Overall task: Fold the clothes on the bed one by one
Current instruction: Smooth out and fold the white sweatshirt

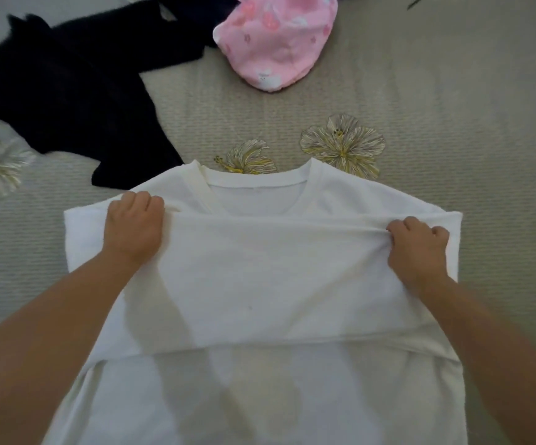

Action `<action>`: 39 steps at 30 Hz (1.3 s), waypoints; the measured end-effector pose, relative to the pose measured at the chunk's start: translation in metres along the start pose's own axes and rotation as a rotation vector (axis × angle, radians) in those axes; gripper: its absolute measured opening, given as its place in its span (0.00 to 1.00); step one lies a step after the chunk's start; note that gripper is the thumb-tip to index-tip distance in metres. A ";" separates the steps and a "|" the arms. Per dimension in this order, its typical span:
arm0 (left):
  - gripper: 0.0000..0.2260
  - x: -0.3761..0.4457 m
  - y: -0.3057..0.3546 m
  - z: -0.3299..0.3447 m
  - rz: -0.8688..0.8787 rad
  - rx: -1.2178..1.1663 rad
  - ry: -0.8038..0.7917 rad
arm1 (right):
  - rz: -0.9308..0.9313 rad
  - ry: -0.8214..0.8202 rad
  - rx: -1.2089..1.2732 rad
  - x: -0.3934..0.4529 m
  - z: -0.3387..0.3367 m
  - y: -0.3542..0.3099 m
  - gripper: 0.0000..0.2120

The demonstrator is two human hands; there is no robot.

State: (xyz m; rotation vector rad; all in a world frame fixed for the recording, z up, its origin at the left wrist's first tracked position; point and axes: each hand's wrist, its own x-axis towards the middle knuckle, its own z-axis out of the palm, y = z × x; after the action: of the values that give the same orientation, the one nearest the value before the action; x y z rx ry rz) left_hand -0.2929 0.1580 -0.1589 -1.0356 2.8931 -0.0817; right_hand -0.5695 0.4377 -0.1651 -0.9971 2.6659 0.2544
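Observation:
A white T-shirt (260, 268) lies flat on the bed, collar pointing away from me, its sides folded in. Its lower part is doubled up over the chest, and the folded edge runs just below the collar. My left hand (133, 228) grips that edge at the left with curled fingers. My right hand (417, 248) pinches the same edge at the right, bunching the cloth a little. A black garment (77, 91) lies crumpled at the far left. A pink patterned garment (276, 40) lies in a heap at the far middle.
The bed (453, 123) has a grey-beige ribbed cover with printed flowers, two of them just beyond the collar. Bare cover stretches to the right of the shirt and between the shirt and the pink garment.

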 end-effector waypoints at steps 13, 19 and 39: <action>0.35 -0.143 -0.012 0.036 -0.522 -0.340 -0.149 | -0.389 0.163 0.051 -0.081 0.024 -0.160 0.26; 0.30 -0.145 -0.021 0.058 -0.526 -0.342 -0.085 | -0.202 0.022 0.129 -0.100 0.053 -0.138 0.34; 0.18 -0.290 0.075 0.036 0.036 -0.476 0.274 | -0.486 0.051 0.304 -0.231 0.094 -0.106 0.27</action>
State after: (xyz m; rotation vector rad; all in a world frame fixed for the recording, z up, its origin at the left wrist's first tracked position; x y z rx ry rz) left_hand -0.1142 0.3989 -0.1865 -1.1046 3.2674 0.5333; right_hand -0.3137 0.5251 -0.1864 -1.5030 2.3094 -0.2722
